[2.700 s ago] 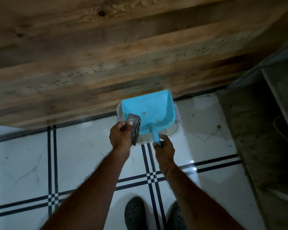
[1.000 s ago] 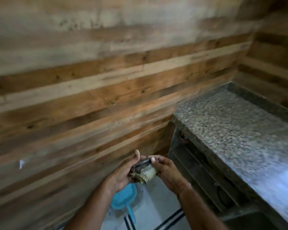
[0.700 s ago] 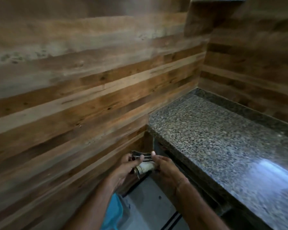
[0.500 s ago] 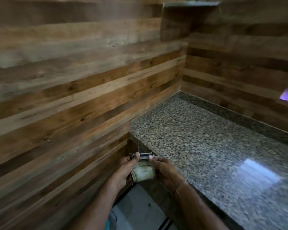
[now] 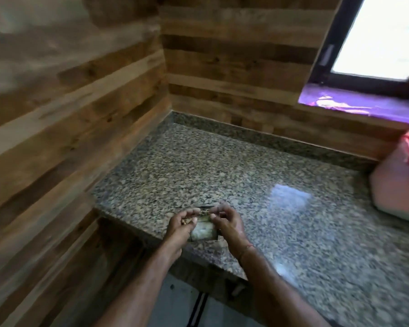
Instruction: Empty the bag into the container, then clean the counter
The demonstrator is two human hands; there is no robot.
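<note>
- Granite counter (image 5: 222,166) is filling the middle of the view, speckled and glossy, with a pale pink bag (image 5: 397,187) sitting on it at the right, close to the far wall.
- Both hands are hovering over the near left corner. The left hand (image 5: 181,224) is curling round a folded rag (image 5: 202,230), and the right hand (image 5: 227,220) is pinching its top edge.
- Judging by this, the person is readying the rag for the wiping step. The container is not showing, so I cannot tell whether the bag is emptied.
- Next, the rag is going to need flattening onto the counter and sweeping across, stopping short of the bag.
</note>
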